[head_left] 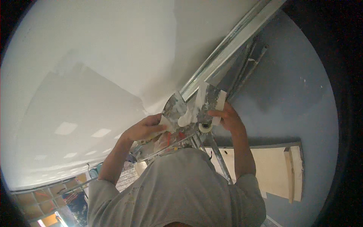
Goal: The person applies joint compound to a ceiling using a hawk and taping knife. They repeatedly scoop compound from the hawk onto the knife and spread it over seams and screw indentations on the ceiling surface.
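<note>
My left hand (pixel 145 128) is closed around a putty knife (pixel 174 108), whose metal blade is smeared with compound. My right hand (pixel 230 117) grips a second, broad plastering blade (pixel 210 100), grey in the middle with white compound along its sides. The two blades are held up in front of my chest, near each other. A dab of white compound (pixel 185 119) sits at the left blade's inner edge. Just below the right blade shows a roll of tape (pixel 205 128). The handles are mostly hidden.
A large white wall (pixel 94 68) curves along the left. A metal rail (pixel 230 45) runs from the centre to the upper right. Metal legs (pixel 221 159) stand below my hands. A pale board (pixel 261 166) lies on the grey floor (pixel 302 106), and shelving (pixel 45 202) stands lower left.
</note>
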A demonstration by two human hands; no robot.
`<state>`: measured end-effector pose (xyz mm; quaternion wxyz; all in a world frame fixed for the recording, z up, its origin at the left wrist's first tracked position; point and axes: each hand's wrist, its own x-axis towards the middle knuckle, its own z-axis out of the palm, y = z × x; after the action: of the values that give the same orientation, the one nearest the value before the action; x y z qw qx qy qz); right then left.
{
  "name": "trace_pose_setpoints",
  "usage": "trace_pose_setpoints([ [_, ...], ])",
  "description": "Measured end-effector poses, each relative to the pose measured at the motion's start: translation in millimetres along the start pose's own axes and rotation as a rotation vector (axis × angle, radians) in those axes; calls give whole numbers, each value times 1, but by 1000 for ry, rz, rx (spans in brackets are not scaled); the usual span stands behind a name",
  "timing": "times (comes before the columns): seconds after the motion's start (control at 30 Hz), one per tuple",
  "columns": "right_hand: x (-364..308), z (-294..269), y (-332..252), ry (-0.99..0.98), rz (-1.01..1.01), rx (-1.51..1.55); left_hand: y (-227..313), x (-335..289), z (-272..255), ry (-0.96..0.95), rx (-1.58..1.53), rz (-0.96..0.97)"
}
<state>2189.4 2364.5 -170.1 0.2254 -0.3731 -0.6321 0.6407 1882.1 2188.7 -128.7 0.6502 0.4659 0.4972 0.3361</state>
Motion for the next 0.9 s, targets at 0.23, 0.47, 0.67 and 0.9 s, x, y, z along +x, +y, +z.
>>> trace_pose_setpoints([
  [0.23,-4,10,15,-88,214,612,5,1,-3,-155,-22,-37],
  [0.47,1,36,40,18,214,799,15,3,-13,-238,150,-55],
  [0.67,33,39,19,-44,110,1241,19,-9,-24,-126,-268,138],
  [0.9,64,-18,-100,387,-596,731,-35,-44,-29,331,-288,165],
])
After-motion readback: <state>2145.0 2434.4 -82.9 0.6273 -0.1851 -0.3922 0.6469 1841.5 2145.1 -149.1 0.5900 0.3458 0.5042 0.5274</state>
